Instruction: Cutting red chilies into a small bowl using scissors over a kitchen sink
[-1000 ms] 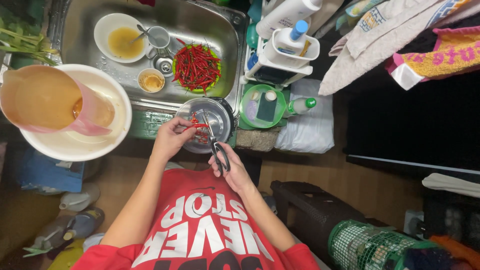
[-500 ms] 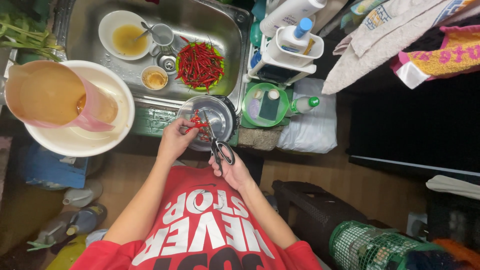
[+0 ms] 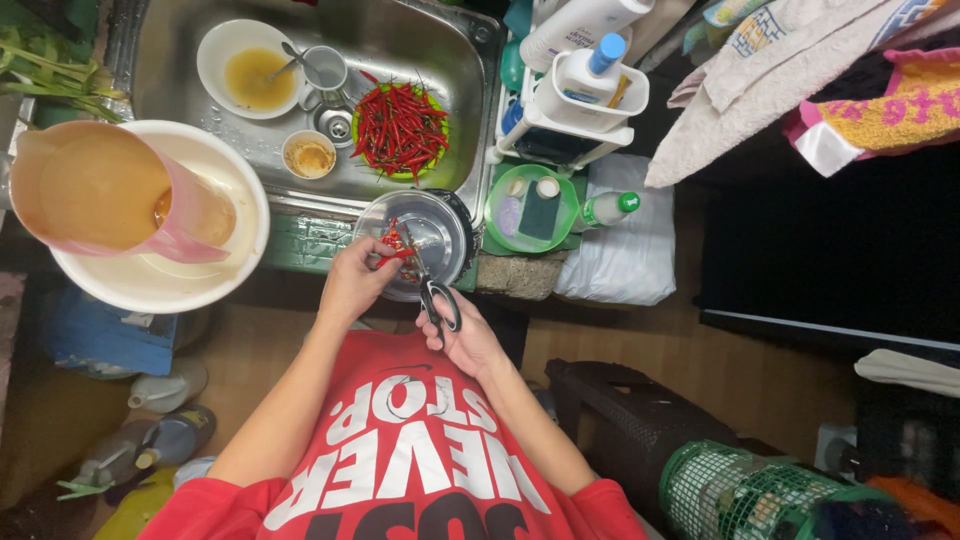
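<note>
My left hand (image 3: 352, 281) pinches a red chili (image 3: 393, 249) over a steel bowl (image 3: 445, 226) that rests on the sink's front edge. Beside it my right hand (image 3: 462, 335) grips black-handled scissors (image 3: 428, 283), whose blades reach up to the chili. Small red pieces lie in the bowl. Farther back, a green basket piled with red chilies (image 3: 398, 130) sits inside the steel sink (image 3: 455, 50).
A white bowl of yellow liquid with a spoon (image 3: 245, 70), a metal cup (image 3: 324, 68) and a small dish (image 3: 308, 155) lie in the sink. A pink jug in a white basin (image 3: 140, 215) stands left. A green tub with sponges (image 3: 530, 208) and a bottle rack (image 3: 585, 95) stand right.
Both hands stay over the steel bowl with chili and scissors. The view has shifted slightly; otherwise nothing clear has moved.
</note>
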